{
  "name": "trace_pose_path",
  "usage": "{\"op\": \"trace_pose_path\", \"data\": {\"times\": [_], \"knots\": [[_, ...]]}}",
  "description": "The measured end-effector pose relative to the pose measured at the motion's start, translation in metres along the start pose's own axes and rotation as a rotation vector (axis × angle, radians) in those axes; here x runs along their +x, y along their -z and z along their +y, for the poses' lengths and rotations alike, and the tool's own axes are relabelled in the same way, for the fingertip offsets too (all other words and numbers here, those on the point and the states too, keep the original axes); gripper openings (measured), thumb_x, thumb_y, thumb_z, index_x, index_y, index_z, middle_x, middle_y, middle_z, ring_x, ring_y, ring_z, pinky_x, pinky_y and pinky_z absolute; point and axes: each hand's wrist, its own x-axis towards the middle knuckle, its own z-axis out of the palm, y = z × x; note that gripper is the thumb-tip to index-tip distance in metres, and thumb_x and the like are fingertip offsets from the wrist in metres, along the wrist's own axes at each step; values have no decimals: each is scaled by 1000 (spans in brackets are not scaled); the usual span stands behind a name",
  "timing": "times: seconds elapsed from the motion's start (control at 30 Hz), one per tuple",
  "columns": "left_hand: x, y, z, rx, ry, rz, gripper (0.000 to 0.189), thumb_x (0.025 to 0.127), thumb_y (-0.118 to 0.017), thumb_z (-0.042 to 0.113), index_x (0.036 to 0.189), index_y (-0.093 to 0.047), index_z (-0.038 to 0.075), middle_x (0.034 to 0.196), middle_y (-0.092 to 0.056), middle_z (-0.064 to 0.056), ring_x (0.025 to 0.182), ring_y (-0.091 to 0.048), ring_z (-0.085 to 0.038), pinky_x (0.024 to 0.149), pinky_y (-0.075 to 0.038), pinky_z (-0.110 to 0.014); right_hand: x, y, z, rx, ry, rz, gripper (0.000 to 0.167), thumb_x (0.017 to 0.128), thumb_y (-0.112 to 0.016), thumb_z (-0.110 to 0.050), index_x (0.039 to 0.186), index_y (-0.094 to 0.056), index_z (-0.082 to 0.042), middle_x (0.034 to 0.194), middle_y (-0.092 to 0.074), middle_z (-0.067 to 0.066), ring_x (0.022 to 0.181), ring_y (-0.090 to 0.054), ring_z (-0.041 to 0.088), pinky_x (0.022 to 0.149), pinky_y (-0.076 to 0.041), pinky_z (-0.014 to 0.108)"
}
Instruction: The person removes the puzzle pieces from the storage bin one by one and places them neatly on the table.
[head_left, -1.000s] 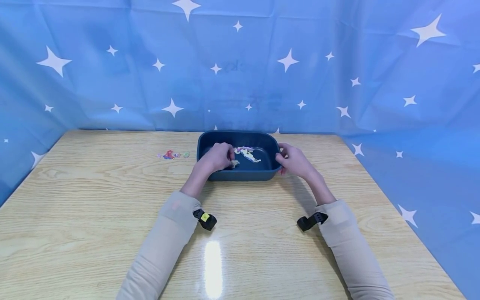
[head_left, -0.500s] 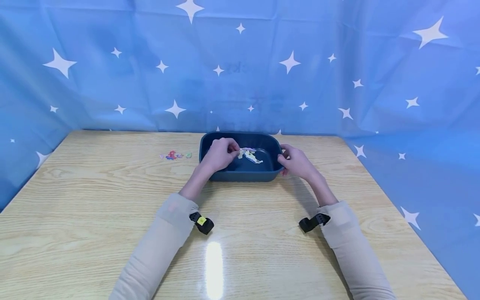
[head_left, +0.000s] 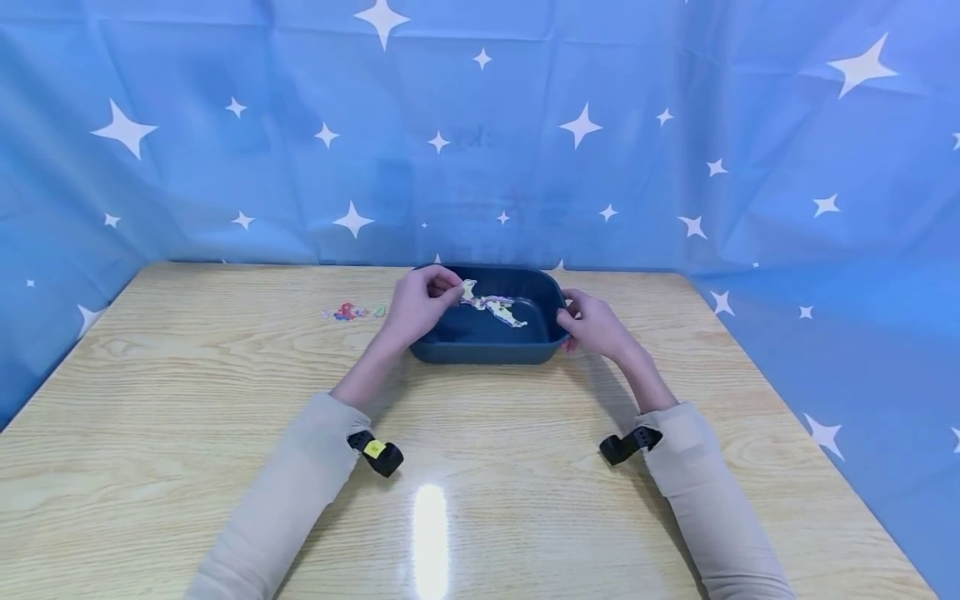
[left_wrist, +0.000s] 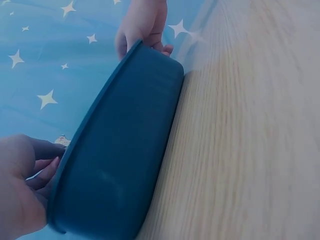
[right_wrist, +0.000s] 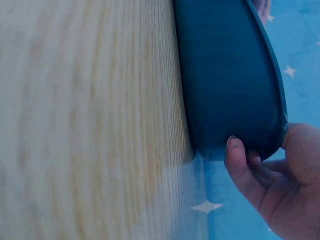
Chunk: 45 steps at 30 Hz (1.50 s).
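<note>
A dark blue rectangular bin (head_left: 480,354) stands at the back of the wooden table. Over its left side, my left hand (head_left: 417,307) pinches a small flat pale cutout (head_left: 468,289) between thumb and fingertips. In the left wrist view that cutout (left_wrist: 62,140) shows just above the rim, partly hidden by fingers. More pale and purple flat cutouts (head_left: 506,313) lie in the bin, overlapping the pinched one in the head view. My right hand (head_left: 597,325) grips the bin's right end, thumb at the rim and fingers against the outer wall (right_wrist: 230,85).
Left of the bin, several small colourful cutouts (head_left: 346,312) lie on the table (head_left: 225,375), red, blue and green among them. A blue curtain (head_left: 495,150) with white stars hangs behind the table and along both sides.
My left hand has come up from inside the bin and shifted left towards its left rim, with the pale cutout now showing at its fingertips. The right hand stays on the bin.
</note>
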Motion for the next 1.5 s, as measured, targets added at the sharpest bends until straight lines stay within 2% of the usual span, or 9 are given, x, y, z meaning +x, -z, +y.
{"op": "trace_pose_path", "data": {"times": [0.2, 0.4, 0.53, 0.7, 0.8, 0.93, 1.07, 1.27, 1.5], "knots": [[-10, 26, -4, -56, 32, 18, 11, 98, -68, 10, 102, -70, 0, 93, -70, -14, 90, -69, -36, 74, -52, -25, -2, 2, 0, -15, -5, 3, 51, 102, -46, -9, 149, -36, 9, 92, -65, 22, 58, -69, 25, 62, -58, 34], [-20, 56, -13, -66, 92, 57, 18, 98, -69, 13, 109, -69, -2, 97, -69, -14, 87, -70, -27, 74, -54, -25, -4, 2, 1, -20, -6, 4, 51, 102, -46, -9, 148, -36, 10, 92, -65, 21, 58, -69, 24, 62, -59, 39], [-27, 75, -25, -54, 132, 56, 21, 98, -67, 13, 112, -68, -3, 99, -69, -15, 82, -68, -17, 75, -56, -27, -4, 2, 1, -27, -4, 6, 51, 102, -46, -10, 148, -37, 10, 92, -66, 21, 57, -69, 24, 62, -59, 40], [-34, 102, -40, -35, 184, 40, 23, 99, -65, 10, 115, -65, -7, 102, -67, -19, 81, -66, -14, 80, -57, -30, -3, 2, 1, -35, -2, 1, 52, 102, -47, -10, 149, -36, 10, 93, -66, 21, 57, -69, 23, 63, -59, 38], [-39, 119, -47, -8, 238, 35, 26, 100, -64, 11, 118, -64, -7, 107, -66, -21, 85, -68, -16, 83, -57, -30, -3, 1, 0, -34, -1, -1, 52, 102, -47, -10, 149, -35, 10, 93, -66, 21, 57, -69, 24, 64, -59, 39], [-44, 142, -54, 35, 369, 27, 31, 101, -63, 15, 124, -62, -6, 113, -65, -21, 91, -68, -18, 83, -56, -27, -1, 1, 0, -34, 1, -2, 52, 102, -47, -10, 149, -36, 9, 92, -66, 21, 57, -69, 24, 63, -59, 39], [-48, 160, -63, 71, 478, 28, 32, 101, -62, 17, 124, -61, -4, 102, -66, -11, 85, -65, -15, 77, -56, -25, 0, 0, 1, -26, 5, -2, 51, 103, -47, -10, 149, -36, 9, 92, -66, 21, 57, -69, 24, 62, -59, 38], [-51, 173, -73, 70, 520, 35, 31, 99, -62, 11, 122, -60, -10, 79, -69, 2, 68, -65, -4, 66, -57, -22, 0, 1, 0, -15, -1, -6, 51, 103, -46, -10, 149, -35, 9, 93, -66, 23, 58, -69, 24, 62, -59, 40], [-52, 172, -75, 132, 492, 46, 31, 95, -66, 6, 119, -62, -14, 77, -69, 0, 62, -63, -1, 61, -55, -19, 0, 1, -1, -11, -5, -6, 51, 103, -46, -10, 149, -36, 9, 93, -65, 23, 58, -69, 24, 62, -59, 40]]}}
